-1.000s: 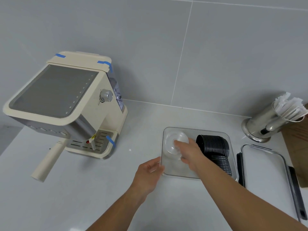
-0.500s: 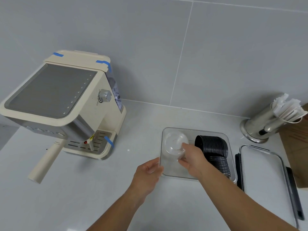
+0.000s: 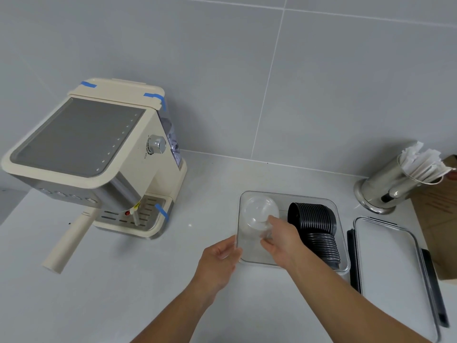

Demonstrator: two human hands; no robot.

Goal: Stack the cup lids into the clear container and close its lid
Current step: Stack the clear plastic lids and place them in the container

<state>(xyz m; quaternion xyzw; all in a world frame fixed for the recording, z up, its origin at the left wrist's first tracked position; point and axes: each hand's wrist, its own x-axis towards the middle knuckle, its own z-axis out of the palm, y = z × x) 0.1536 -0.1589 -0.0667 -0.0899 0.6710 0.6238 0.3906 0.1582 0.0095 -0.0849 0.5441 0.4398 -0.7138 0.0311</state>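
Observation:
A clear rectangular container [image 3: 314, 197] sits open on the white counter. Its right half holds a row of black cup lids [image 3: 316, 229] standing on edge. In its left half lies a stack of clear dome lids [image 3: 258, 211], tipped on its side. My right hand [image 3: 282, 240] reaches into the container and grips the near end of the clear lids. My left hand [image 3: 218, 259] holds the container's near left corner. The container's lid [image 3: 388, 266], clear with dark side latches, lies flat on the counter to the right.
A cream espresso machine [image 3: 99, 159] with a long handle stands at the left. A steel holder with paper-wrapped sticks [image 3: 395, 184] stands at the back right. A brown cardboard box [image 3: 442, 219] is at the right edge. A grey tiled wall rises behind.
My right hand has drawn back toward me along the clear lids, from their far end to their near end. The left hand has stayed on the container's corner.

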